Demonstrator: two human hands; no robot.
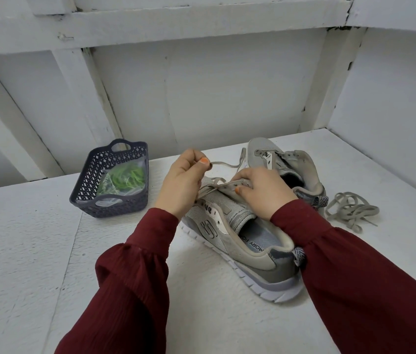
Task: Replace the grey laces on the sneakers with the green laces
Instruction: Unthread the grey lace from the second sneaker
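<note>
On the shelf (35,251), our right hand (260,190) grips the sneaker (227,241) steady so our left hand (183,182), pinching its lace (223,164), can pull.

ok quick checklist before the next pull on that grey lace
1. left hand pinches grey lace: ok
2. right hand steadies near sneaker: ok
3. near sneaker fully unlaced: not ok, front eyelets still threaded
4. far sneaker unlaced: ok, loose lace lies beside it
5. green laces within reach in basket: ok, still bagged
6. lace free of snags under the right hand: cannot tell
</note>
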